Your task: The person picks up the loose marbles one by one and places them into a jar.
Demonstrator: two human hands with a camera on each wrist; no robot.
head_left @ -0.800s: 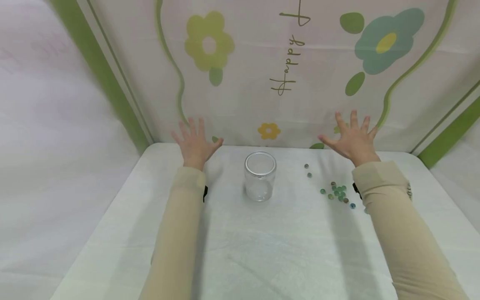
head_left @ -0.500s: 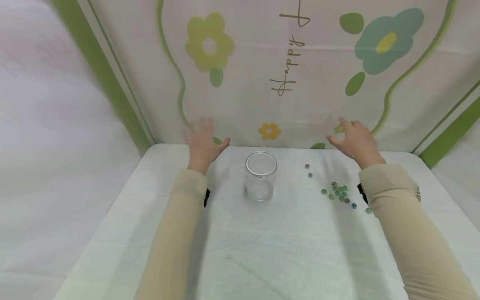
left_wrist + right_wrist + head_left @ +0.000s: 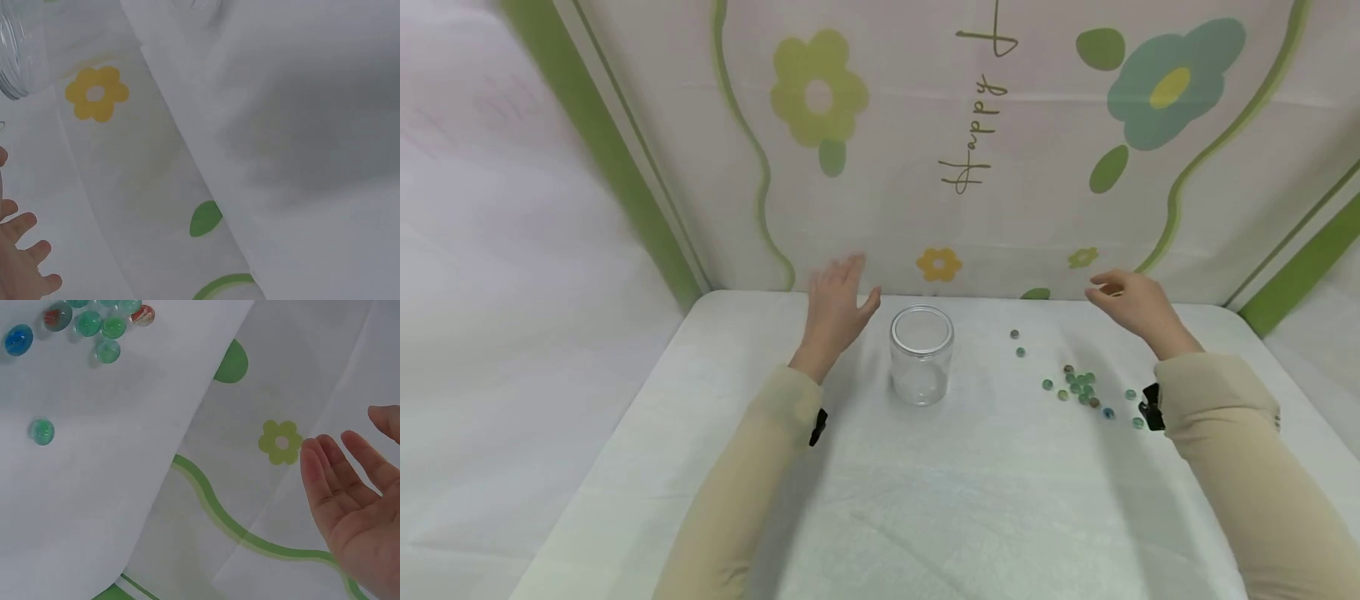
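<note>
A clear glass jar (image 3: 921, 371) with a silver-coloured rim stands upright near the table's back edge. To its left my left hand (image 3: 837, 317) hovers with fingers spread, its thumb toward the jar. In the left wrist view its fingertips (image 3: 39, 251) show at the lower left, holding nothing. Behind and right of a cluster of green marbles (image 3: 1081, 383) is my right hand (image 3: 1138, 308), raised with loosely bent fingers. The right wrist view shows that hand's palm (image 3: 362, 528) bare. A blue marble (image 3: 19, 340) and a single green marble (image 3: 43, 432) lie apart from it.
The table has a white cover (image 3: 925, 517). Behind it hangs a cloth printed with flowers, including a yellow flower (image 3: 938, 264). Two stray marbles (image 3: 1020, 352) lie between the jar and the cluster. White sheets (image 3: 490, 333) with green bands flank both sides.
Both hands have drawn back toward me and lower. The left has shifted right, nearer the jar; the right has moved slightly right, its spread fingers now bent. Jar and marbles stay put.
</note>
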